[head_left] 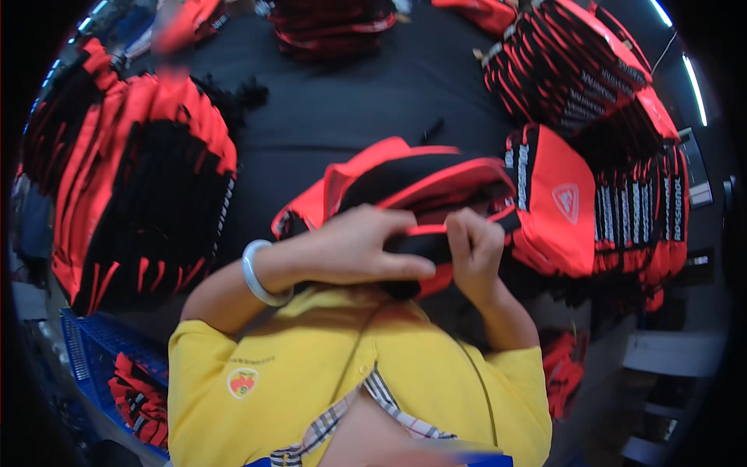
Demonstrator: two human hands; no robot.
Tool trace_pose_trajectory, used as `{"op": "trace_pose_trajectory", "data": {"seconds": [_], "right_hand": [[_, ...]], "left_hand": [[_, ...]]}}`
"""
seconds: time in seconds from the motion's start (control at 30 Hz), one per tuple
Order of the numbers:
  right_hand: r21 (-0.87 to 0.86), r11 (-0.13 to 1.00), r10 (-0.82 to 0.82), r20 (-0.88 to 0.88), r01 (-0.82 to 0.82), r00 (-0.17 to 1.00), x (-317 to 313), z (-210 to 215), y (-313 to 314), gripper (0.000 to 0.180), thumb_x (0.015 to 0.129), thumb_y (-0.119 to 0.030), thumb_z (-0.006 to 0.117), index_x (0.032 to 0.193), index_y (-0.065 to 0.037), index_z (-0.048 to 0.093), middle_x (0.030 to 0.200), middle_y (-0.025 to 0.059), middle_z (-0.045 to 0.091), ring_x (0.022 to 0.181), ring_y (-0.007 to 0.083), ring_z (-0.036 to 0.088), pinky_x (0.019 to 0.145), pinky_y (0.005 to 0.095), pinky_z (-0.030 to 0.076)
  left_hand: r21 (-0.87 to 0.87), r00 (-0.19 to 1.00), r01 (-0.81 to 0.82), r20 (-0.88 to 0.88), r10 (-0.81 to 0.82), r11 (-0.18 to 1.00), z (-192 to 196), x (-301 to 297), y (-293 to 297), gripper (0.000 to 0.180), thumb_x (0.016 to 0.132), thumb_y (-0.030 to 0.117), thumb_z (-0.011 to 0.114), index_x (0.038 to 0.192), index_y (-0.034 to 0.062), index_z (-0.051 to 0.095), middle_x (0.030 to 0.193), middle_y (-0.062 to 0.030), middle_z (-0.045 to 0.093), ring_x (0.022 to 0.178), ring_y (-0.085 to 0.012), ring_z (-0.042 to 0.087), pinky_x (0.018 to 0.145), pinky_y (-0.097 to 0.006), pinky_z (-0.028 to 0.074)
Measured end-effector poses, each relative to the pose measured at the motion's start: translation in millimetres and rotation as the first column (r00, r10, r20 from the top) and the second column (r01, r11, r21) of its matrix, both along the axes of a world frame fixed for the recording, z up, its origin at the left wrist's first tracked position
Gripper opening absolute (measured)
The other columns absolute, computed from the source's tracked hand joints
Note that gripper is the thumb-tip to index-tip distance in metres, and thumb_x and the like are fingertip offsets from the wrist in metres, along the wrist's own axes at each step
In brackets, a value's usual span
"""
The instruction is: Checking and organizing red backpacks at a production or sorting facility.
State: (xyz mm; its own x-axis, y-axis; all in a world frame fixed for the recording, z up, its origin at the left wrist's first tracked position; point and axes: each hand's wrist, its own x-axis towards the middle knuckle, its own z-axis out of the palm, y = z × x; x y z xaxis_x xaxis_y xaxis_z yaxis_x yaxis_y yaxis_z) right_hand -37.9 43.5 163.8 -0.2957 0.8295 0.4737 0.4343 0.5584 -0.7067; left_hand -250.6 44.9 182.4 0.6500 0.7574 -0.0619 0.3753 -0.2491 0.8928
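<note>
A red-and-black fabric bag [436, 183] lies on the dark table right in front of me, its opening gaping toward the right. My left hand [354, 245] is on its near edge, fingers over the rim and thumb stretched toward the right. Close by, my right hand [475, 249] is closed in a pinch on the red-trimmed rim. Whether a zipper pull or only cloth sits between those fingertips is hidden. A pale bangle [255, 272] circles my left wrist.
Red-and-black bags stand in a tall stack [148, 194] at left; more stacks [642, 202] fill the right side. Another pile [331, 27] lies at the far edge of the dark table [319, 109]. A blue crate [82, 342] with red-and-black pieces stands low at left.
</note>
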Motion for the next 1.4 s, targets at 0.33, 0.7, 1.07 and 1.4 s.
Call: {"op": "trace_pose_trajectory", "data": {"seconds": [0.33,0.7,1.07,1.4], "right_hand": [[0.055,0.984,0.164,0.092,-0.169,0.982,-7,-14,5,0.029,0.091,-0.016,0.062,0.067,-0.002,0.054,0.055,0.0126,0.049,0.046,0.0287,0.051,0.045,0.0360,0.038],[-0.152,0.988,-0.014,0.060,0.023,0.998,36,-41,55,0.035,0.095,-0.020,0.059,0.068,0.000,0.051,0.056,0.0111,0.034,0.050,0.0136,0.028,0.046,0.0318,0.031],[-0.629,0.531,0.318,-0.473,-0.567,0.822,56,-46,49,0.020,0.092,-0.021,0.063,0.086,-0.003,0.057,0.078,-0.0073,0.050,0.073,0.0010,0.043,0.062,0.0188,0.035],[-0.563,0.522,0.447,-0.460,-0.641,0.767,31,-17,34,0.022,0.098,-0.019,0.054,0.102,0.001,0.061,0.081,-0.0063,0.054,0.071,-0.0005,0.042,0.060,0.0173,0.034]], "left_hand": [[-0.282,0.992,-0.007,0.115,0.041,0.959,-21,-8,-18,0.040,0.088,0.033,0.070,0.088,-0.0055,0.063,0.062,-0.0055,0.051,0.060,-0.0069,0.043,0.055,-0.027,0.039],[-0.420,0.893,-0.261,0.236,0.382,0.869,-5,-97,-8,0.029,0.098,0.024,0.055,0.083,0.0005,0.062,0.077,0.0097,0.056,0.073,0.0024,0.048,0.064,-0.018,0.042],[-0.038,0.449,-0.888,0.148,0.881,0.458,12,-198,-39,0.020,0.093,0.018,0.063,0.104,0.0014,0.065,0.088,-0.0011,0.062,0.080,-0.0064,0.058,0.072,-0.019,0.043],[-0.249,0.488,-0.776,0.344,0.802,0.579,13,-266,-58,0.013,0.094,0.016,0.062,0.095,0.0037,0.066,0.095,-0.0087,0.066,0.089,-0.0129,0.063,0.081,-0.024,0.048]]}}
